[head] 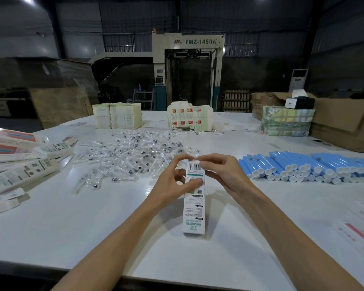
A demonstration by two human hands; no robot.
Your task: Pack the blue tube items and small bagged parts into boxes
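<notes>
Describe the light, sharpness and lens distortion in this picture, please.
Head view: the white table is brightly lit, the hall behind it dim; the wide lens curves the table's edge; the box in the left hand and right hand is sharp, its barcode visible; the boxes at left look smeared.

The machine (188, 42) at the back bore "FMZ-1450A" in dark letters beside a red logo. The box (194, 206) in the middle carried a barcode near its top and upside-down teal print, seemingly "SONIC ELECTRIC". Its smaller print was unreadable.
</notes>
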